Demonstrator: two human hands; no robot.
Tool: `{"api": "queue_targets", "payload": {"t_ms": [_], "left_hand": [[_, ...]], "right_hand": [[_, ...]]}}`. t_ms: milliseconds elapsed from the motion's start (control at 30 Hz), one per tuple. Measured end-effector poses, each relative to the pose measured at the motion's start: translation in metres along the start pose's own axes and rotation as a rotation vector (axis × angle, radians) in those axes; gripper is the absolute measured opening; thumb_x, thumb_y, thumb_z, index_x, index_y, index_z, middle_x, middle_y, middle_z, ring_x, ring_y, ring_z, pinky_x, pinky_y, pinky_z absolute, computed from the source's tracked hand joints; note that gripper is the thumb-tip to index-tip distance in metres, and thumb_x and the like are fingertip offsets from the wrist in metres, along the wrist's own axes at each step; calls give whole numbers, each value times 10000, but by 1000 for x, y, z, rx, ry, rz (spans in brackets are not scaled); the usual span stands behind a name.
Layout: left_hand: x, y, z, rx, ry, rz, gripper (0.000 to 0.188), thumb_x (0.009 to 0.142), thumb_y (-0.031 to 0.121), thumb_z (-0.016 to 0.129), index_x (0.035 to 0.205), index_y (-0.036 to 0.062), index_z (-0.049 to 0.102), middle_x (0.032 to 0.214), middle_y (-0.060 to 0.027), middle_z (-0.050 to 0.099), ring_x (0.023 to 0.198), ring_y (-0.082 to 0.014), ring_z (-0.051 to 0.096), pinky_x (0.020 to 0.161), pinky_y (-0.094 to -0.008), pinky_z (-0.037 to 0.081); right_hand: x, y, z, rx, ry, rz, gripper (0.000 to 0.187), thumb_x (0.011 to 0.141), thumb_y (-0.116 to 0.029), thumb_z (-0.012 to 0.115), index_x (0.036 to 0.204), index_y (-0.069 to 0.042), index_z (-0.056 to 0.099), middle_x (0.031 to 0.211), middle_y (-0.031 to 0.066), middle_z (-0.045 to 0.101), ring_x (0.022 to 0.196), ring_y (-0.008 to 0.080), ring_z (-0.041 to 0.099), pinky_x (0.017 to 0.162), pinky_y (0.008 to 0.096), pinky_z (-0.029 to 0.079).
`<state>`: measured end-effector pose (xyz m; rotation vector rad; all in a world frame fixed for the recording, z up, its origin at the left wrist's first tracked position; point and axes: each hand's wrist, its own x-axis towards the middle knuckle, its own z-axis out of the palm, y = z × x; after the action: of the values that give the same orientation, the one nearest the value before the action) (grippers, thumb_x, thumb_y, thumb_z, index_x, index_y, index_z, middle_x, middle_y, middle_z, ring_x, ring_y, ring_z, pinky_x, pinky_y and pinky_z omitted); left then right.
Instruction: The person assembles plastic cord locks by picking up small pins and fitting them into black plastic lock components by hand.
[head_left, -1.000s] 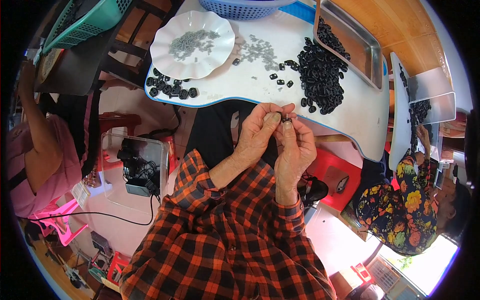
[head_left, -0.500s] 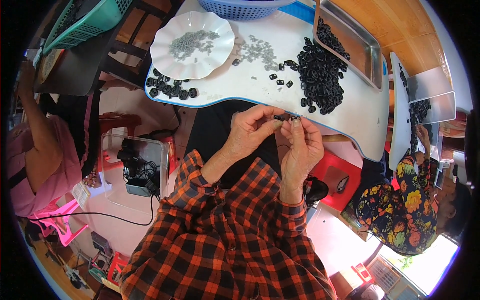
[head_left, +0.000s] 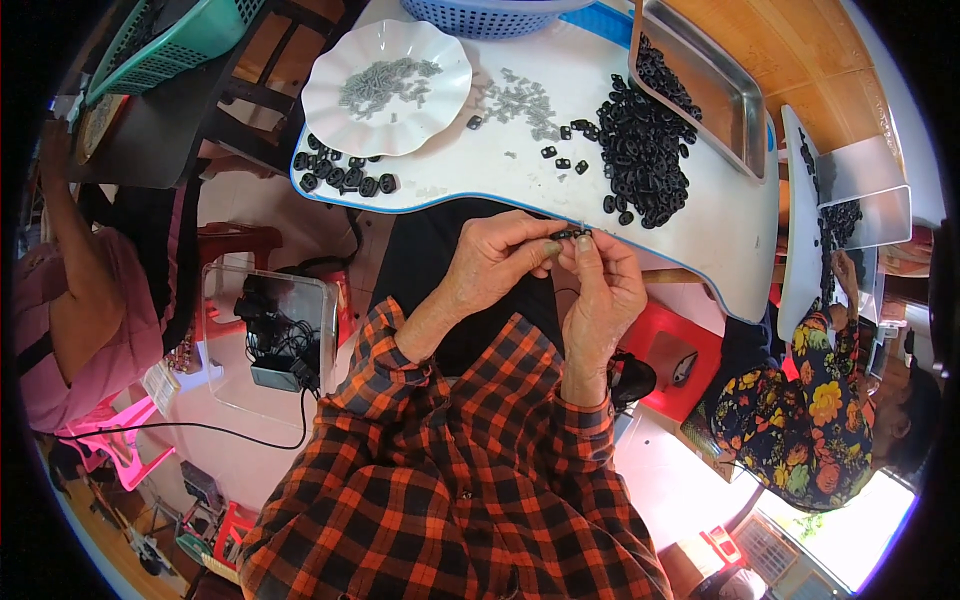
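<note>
Hands are brought together just below the near edge of the white desk (head_left: pixel 700 230), above the lap. A small black plastic piece (head_left: pixel 572 234) is pinched between the left hand (head_left: pixel 497 262) and the right hand (head_left: pixel 600 290); both grips are closed on it, thumb and fingertips meeting at the part. It is held close and high, probably so fine work on it can be seen.

Stock is laid out within reach. A heap of black plastic pieces (head_left: pixel 640 150) is spread at the desk's right, spilling from a steel tray (head_left: pixel 735 110) tilted on the far edge. A few strays (head_left: pixel 560 160) lie apart from the heap. Small grey parts (head_left: pixel 385 82) are kept on a white scalloped plate (head_left: pixel 330 110); more grey parts (head_left: pixel 520 100) lie loose beside it. A separate cluster of black pieces (head_left: pixel 340 178) is set at the left edge, just under the plate, seemingly sorted away from the heap.

A blue basket (head_left: pixel 490 15) stands at the far rim. Other persons sit at left (head_left: pixel 70 320) and right (head_left: pixel 800 420).
</note>
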<state>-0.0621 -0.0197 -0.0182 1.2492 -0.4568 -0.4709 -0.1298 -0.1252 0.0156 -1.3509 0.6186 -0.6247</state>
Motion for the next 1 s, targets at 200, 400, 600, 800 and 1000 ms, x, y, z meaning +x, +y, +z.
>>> {"api": "queue_targets", "payload": {"t_ms": [200,400,600,800,1000], "left_hand": [[0,-2,1,236,38,110,236,856,-9,602,1090,-24,630,877,-84,624,696,-109,630,607,-214,528],[-2,0,4,-219,-33,-65,234,867,-17,577,1095,-48,618,920,-108,623,770,-166,654,697,-269,560],[-1,1,-1,-377,-66,-157,246,867,-4,583,1106,-52,611,959,-141,634,807,-198,658,729,-308,569],[-1,3,0,-422,-51,-168,276,836,-1,625,1103,-63,602,938,-131,655,802,-183,655,721,-302,567],[0,3,-1,-414,-19,-188,316,826,-22,629,1134,-67,575,933,-119,656,766,-156,647,695,-280,562]], "right_hand": [[-1,0,0,-77,49,-63,98,870,-43,616,951,10,606,815,48,643,718,71,591,664,188,478],[0,3,-4,8,5,-16,103,862,-46,629,950,6,610,791,36,632,701,62,577,646,184,468],[0,6,-4,16,-24,-44,93,862,-43,630,941,3,611,780,34,630,695,66,577,643,183,466],[-1,1,-1,-32,-47,-61,82,871,-11,597,946,21,604,808,55,634,704,77,582,653,189,476],[-1,7,-5,-26,-108,-8,93,884,21,555,968,49,583,859,96,636,729,103,604,687,223,518]]}}
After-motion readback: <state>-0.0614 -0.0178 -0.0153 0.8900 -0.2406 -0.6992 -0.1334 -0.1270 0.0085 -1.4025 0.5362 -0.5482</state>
